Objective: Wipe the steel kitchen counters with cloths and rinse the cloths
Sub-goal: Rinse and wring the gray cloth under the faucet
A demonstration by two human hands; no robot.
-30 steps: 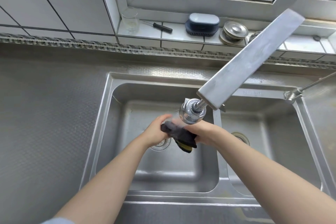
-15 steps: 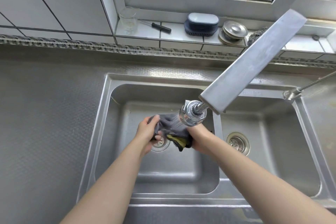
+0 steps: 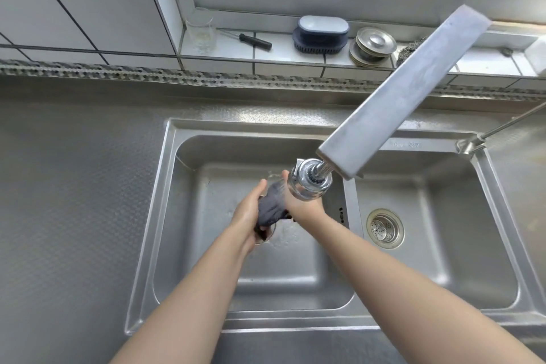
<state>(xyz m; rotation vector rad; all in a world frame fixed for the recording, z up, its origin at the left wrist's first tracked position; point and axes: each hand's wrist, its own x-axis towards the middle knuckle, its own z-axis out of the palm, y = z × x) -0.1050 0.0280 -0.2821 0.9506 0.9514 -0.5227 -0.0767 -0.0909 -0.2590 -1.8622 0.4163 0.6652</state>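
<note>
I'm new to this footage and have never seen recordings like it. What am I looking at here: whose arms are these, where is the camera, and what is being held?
There is no machine here. A person wears a wide-angle camera on the head, so you look down along their own two bare arms. The left hand and the right hand press a dark grey cloth between them, under the faucet head, over the left basin of a steel double sink. The textured steel counter lies to the left. On the tiled sill behind stand a glass, a screwdriver, a dark blue brush and metal sink strainers.
</note>
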